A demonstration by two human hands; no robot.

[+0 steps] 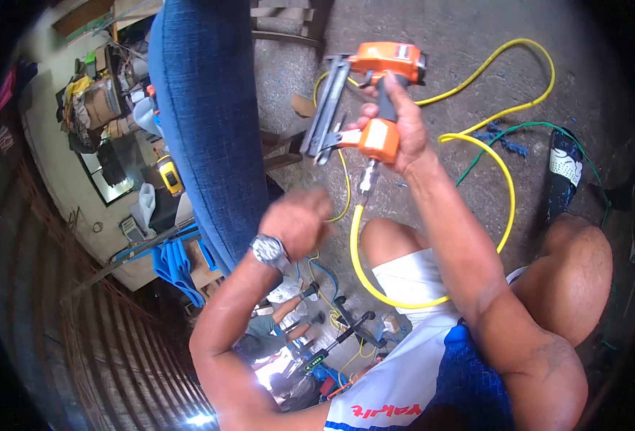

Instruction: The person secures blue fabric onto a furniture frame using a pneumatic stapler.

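My right hand (408, 129) is wrapped round the dark grip of an orange pneumatic staple gun (380, 140), held up above the floor. Its long dark magazine (326, 108) faces the blue upholstered furniture piece (213, 115) and is apart from it. A yellow air hose (355, 248) is joined to the gun's lower end by a metal fitting (367, 179). My left hand (301, 221), with a silver watch (268, 249) on its wrist, is beside the blue piece's edge. Motion blurs its fingers, and whether it touches the fabric cannot be seen.
The yellow hose loops over the concrete floor (475, 43), along with a thin green cord (533, 123) and blue scraps (504, 140). A yellow tape measure (169, 176) and blue fabric strips (175, 269) are at the left. Another person's legs (288, 309) show lower down.
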